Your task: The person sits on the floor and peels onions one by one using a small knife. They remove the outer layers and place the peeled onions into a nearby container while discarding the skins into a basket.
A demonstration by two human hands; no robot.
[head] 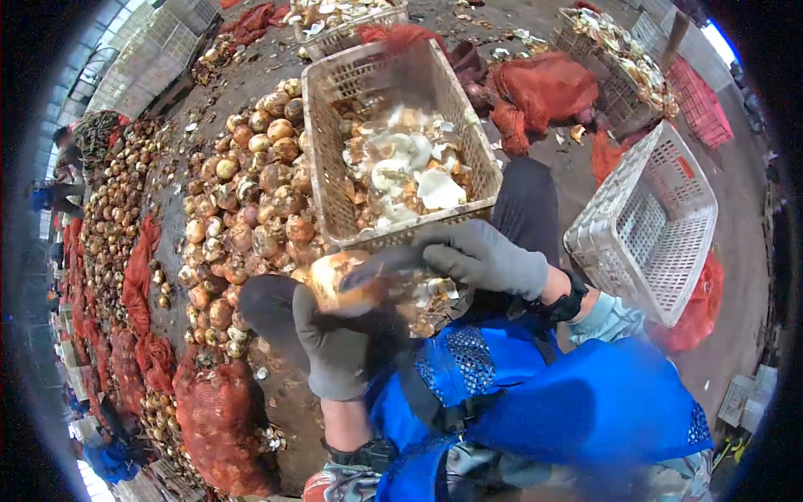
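Note:
My left hand [339, 351], in a grey work glove, holds a large yellow onion [332, 276] above my knee. The onion's pale surface faces up. My right hand [480, 258], also gloved, grips a dark, blade-like tool [386, 267] that reaches to the onion; motion blur hides its exact shape. Just beyond both hands stands a pale plastic crate [480, 147] with slotted sides, partly filled with white onion layers and brown skins [408, 166]. Left of the crate lies a heap of unpeeled onions [251, 194].
An off-white crate [668, 216] lies tipped at my right. Red mesh sacks [546, 94] lie beyond it, beside a crate heaped with peelings [618, 56]. A full mesh sack [216, 420] stands at left. Other people [110, 461] are at the far left.

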